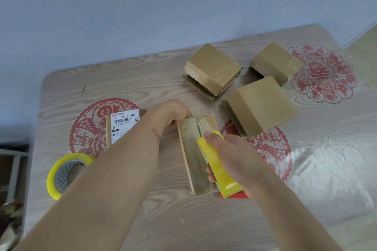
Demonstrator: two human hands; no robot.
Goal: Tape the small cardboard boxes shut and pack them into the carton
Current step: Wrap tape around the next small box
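A small cardboard box (191, 149) lies in the middle of the table with its flap seam facing up. My left hand (173, 114) grips its far left corner. My right hand (228, 157) holds a yellow tape dispenser (216, 167) with a red base, laid along the right side of the box top. Three more small boxes stand further back: one (214, 67) with clear tape across it, one (275, 62) at the far right, one (263, 106) close to the right of the held box. A box with a shipping label (122, 126) lies left, partly behind my left forearm.
A yellow tape roll (65, 173) lies at the left near the table edge. The wood-grain table (142, 220) has red paper-cut decorations under a clear cover. A dark shelf or bin (10, 179) sits off the table's left side. A blue wall rises behind.
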